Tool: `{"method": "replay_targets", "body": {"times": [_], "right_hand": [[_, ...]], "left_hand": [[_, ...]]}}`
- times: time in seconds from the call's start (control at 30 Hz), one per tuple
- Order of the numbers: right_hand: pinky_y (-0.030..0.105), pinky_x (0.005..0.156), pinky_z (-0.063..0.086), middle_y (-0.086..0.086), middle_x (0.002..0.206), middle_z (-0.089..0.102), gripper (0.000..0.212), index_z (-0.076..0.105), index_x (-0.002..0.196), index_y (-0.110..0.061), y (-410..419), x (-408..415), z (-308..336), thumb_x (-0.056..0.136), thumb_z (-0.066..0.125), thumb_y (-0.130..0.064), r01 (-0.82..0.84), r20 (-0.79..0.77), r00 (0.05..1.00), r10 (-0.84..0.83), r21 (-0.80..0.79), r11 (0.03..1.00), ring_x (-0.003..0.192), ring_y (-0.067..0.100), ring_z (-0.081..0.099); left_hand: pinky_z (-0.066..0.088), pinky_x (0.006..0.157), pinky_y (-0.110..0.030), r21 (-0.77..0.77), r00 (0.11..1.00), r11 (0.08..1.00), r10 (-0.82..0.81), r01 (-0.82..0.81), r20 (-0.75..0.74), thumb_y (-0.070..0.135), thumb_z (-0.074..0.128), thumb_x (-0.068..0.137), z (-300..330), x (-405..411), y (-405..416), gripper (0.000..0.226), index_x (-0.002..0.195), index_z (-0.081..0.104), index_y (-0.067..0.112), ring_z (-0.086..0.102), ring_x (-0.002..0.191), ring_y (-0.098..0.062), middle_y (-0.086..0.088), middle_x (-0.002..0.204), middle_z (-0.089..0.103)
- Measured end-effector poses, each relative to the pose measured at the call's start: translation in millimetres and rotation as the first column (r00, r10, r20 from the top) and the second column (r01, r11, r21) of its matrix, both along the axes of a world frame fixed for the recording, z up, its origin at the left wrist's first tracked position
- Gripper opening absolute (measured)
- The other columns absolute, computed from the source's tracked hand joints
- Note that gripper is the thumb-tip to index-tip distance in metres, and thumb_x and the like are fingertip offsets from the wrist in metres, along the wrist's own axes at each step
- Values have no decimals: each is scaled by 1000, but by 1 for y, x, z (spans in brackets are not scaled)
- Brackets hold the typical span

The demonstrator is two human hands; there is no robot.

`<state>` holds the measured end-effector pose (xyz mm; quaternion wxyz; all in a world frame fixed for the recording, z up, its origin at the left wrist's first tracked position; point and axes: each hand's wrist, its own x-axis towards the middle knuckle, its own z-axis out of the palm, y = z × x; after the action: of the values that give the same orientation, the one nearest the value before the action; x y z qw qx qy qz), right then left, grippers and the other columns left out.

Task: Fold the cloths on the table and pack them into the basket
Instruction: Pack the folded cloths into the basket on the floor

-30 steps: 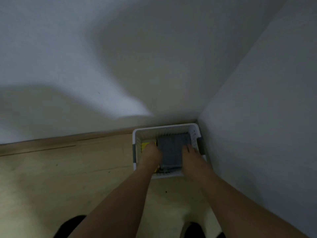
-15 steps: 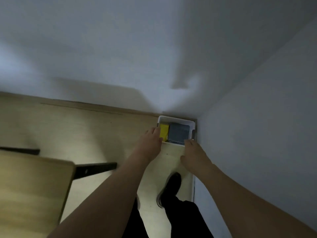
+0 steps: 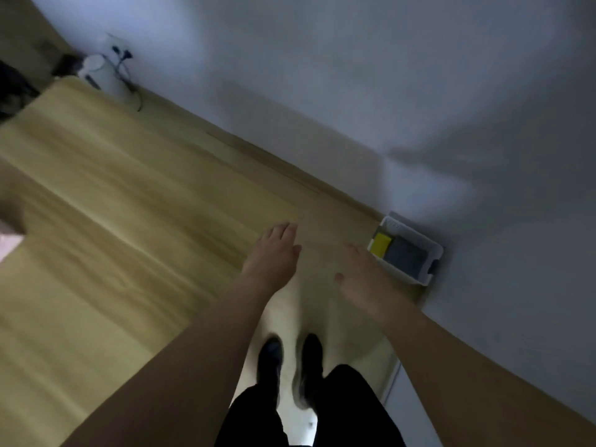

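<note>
The white basket [image 3: 432,247] stands on the wooden floor in the corner of two walls, at the right. Inside it a folded yellow cloth [image 3: 380,244] lies beside a folded grey cloth [image 3: 404,258]. My left hand [image 3: 274,253] hovers over the floor well left of the basket, fingers stretched out, empty. My right hand [image 3: 362,275] is flat and empty too, its fingertips just short of the basket's near-left side. The picture is blurred by motion.
A white cylindrical appliance [image 3: 103,74] with cords stands by the wall at the far left. My black shoes [image 3: 290,356] and dark trousers are below the hands. A pale table corner [image 3: 8,243] shows at the left edge.
Both hands have left the basket and drawn back to the left. The view has swung left and away, so the basket now sits small at the right.
</note>
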<state>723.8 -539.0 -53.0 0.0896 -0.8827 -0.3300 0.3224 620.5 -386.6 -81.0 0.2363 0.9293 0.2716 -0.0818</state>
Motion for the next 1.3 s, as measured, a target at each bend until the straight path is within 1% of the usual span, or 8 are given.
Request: {"method": "replay_targets", "body": {"times": [0.13,0.37,0.5,0.63,0.77,0.93,1.13,1.3], "right_hand": [[31,114,21,12,152,28,62,23,148,-8,41,-58,-3,94,48,-22,-226,1,974,226,-22,974,140,26,27],[31,99,35,6,140,41,59,34,143,-13,107,-167,-6,87,53,-21,-428,25,904,428,13,904,125,25,43],[41,110,34,8,147,36,64,27,146,-15,161,-240,-10,89,53,-26,-506,-29,862,506,19,862,132,26,39],[37,116,26,10,152,30,67,25,149,-11,213,-303,-17,91,55,-26,-592,-20,806,592,19,806,139,27,29],[39,115,26,11,150,33,65,27,147,-11,265,-357,-30,90,54,-25,-660,29,751,660,5,751,138,29,31],[39,116,25,9,152,29,63,26,148,-12,319,-395,-47,92,53,-25,-692,57,721,691,20,721,140,27,29],[37,117,21,8,155,24,62,29,147,-13,389,-422,-67,91,54,-23,-731,206,680,704,109,674,143,25,22],[44,119,17,10,158,16,71,24,149,-16,448,-431,-76,88,60,-22,-813,394,573,718,169,557,146,29,12]], "left_hand": [[21,113,-38,17,973,973,230,-230,-32,27,39,101,-2,-86,21,52,148,28,7,29,138,-32,-13,153,31],[18,117,-38,31,871,870,492,-492,11,28,40,101,-7,-226,54,52,148,29,8,25,141,-29,-12,154,29],[13,119,-36,59,816,814,578,-577,6,29,38,102,-15,-310,84,53,150,26,8,19,144,-25,-10,156,25],[14,119,-35,60,736,734,677,-676,8,27,40,102,-24,-380,114,53,149,26,8,20,143,-26,-9,156,25],[19,119,-40,19,662,663,748,-748,-32,26,43,100,-36,-445,146,54,150,26,11,20,144,-26,-7,156,24],[23,117,-41,-3,577,577,817,-817,-11,22,50,96,-48,-493,186,55,147,32,10,24,142,-29,-8,153,29],[36,106,-46,73,506,501,850,-863,145,16,55,87,-70,-515,237,50,135,45,8,39,130,-33,-11,143,41],[34,108,-52,173,439,407,867,-897,238,11,52,81,-88,-527,286,54,134,45,3,39,129,-39,-16,142,43]]}}
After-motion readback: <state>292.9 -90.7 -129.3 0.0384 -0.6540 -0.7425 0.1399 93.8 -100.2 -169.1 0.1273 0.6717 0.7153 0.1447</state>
